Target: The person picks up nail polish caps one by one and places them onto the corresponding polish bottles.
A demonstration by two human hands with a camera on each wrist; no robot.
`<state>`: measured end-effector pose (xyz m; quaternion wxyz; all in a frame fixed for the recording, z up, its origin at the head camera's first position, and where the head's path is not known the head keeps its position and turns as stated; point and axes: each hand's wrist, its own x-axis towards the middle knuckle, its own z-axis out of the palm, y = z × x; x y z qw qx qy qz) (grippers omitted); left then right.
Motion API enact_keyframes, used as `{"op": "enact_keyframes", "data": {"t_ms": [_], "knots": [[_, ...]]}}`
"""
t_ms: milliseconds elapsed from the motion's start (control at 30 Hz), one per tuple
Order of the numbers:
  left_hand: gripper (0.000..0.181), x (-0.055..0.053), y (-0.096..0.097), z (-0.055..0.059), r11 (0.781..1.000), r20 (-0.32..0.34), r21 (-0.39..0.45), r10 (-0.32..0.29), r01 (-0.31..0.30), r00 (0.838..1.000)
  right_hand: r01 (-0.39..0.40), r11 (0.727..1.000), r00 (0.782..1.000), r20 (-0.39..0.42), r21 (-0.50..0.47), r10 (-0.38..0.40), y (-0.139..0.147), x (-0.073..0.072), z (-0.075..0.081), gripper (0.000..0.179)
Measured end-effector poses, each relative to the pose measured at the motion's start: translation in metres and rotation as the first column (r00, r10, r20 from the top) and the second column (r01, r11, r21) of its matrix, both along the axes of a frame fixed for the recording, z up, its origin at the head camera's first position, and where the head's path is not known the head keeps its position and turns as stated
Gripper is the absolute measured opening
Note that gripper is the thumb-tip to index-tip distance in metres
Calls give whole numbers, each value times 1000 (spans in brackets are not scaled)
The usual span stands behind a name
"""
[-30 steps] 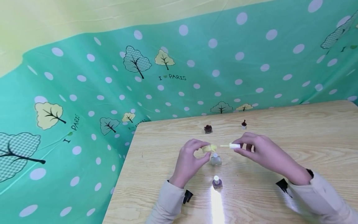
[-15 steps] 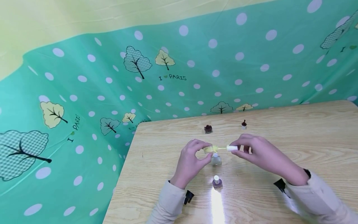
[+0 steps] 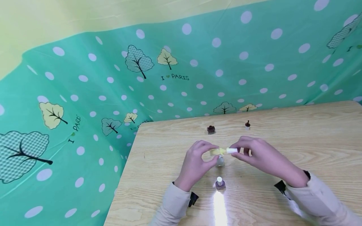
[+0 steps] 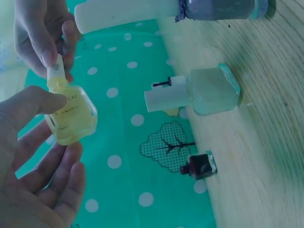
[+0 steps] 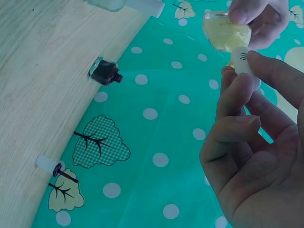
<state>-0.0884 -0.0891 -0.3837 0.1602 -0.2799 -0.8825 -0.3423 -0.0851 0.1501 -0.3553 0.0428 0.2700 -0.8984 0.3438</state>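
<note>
My left hand (image 3: 195,161) pinches a yellow nail polish bottle (image 4: 76,118) between thumb and fingers, holding it sideways above the table. At its neck sits the white brush cap (image 5: 244,64), which my right hand (image 3: 258,152) pinches with thumb and fingertips. The brush itself is hidden inside the bottle. Whether the cap is fully seated on the neck I cannot tell. Behind the bottle in the head view stands a capped pale nail polish bottle (image 4: 213,90), partly covered. A capped purple nail polish bottle (image 3: 220,184) stands closer to me.
Farther back on the wooden table (image 3: 305,138) is an uncapped dark red nail polish bottle (image 5: 104,72). Its white cap (image 3: 247,127) stands to the right, brush pointing up. A green dotted curtain (image 3: 181,69) hangs behind the table.
My right hand has moved left, taking the cap's brush into the yellow bottle until cap and neck met or nearly so. My left hand has shifted slightly right with the bottle.
</note>
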Motion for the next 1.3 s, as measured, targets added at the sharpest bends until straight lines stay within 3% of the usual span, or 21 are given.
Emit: {"op": "enact_keyframes", "data": {"t_ms": [667, 1000, 1300], "knots": [[26, 2, 7, 1, 997, -85, -72, 3, -9, 996, -5, 1000, 1000, -6, 11, 5, -5, -1, -1, 6], [26, 5, 9, 4, 998, -106, -59, -17, 11, 994, -2, 1000, 1000, 30, 31, 1, -5, -1, -2, 22], [27, 9, 11, 6, 998, -115, -53, -34, 28, 993, 18, 999, 991, 130, 45, -24, -6, -2, -2, 45]]}}
